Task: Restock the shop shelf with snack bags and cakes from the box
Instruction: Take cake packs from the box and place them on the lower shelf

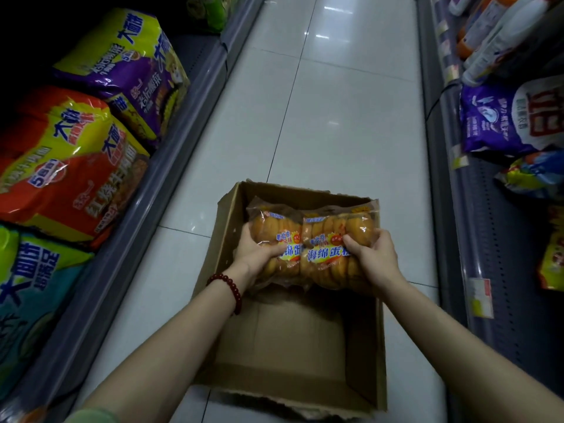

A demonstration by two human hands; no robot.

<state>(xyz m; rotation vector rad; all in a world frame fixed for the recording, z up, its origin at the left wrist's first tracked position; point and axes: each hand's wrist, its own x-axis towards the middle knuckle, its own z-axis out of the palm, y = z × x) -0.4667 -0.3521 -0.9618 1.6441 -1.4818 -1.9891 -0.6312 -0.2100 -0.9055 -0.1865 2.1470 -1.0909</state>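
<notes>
A: Far left?
B: Glossy noodle multipacks [73, 166] on the left shelf [171, 166].
A: Then?
B: Left hand [259, 253], beaded bracelet [227, 285] at the wrist, curled round the left cake bag [276, 236]. Right hand [370, 256] gripping the right cake bag [331, 239].
A: Position?
B: Side by side, touching, between both hands, above the brown cardboard box [293, 346] on the tiled floor [335, 117].
A: Texture?
B: Crinkly clear plastic, round golden cakes inside.

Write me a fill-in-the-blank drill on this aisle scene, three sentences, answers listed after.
1. Both hands grip packs of sponge cakes over a cardboard ____.
2. A red bead bracelet sits on the ____ wrist.
3. The box stands on the tiled ____.

Missing words: box; left; floor.
</notes>
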